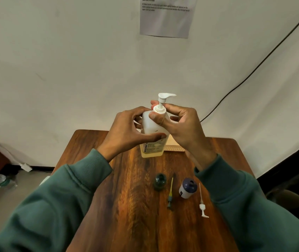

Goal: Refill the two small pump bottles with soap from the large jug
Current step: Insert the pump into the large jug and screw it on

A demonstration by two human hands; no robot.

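The large translucent jug, with yellowish soap in its lower part, stands upright at the far middle of the wooden table. My left hand grips its body. My right hand pinches the white pump collar at its neck; the pump spout points right. Nearer to me stand a small dark green bottle and a small white bottle with a dark blue top, both without pumps. A green and yellow pump and a white pump lie loose on the table beside them.
A pale perforated board lies behind the jug against the wall. A paper sheet hangs on the wall and a black cable runs down it on the right. A plastic water bottle lies on the floor at left.
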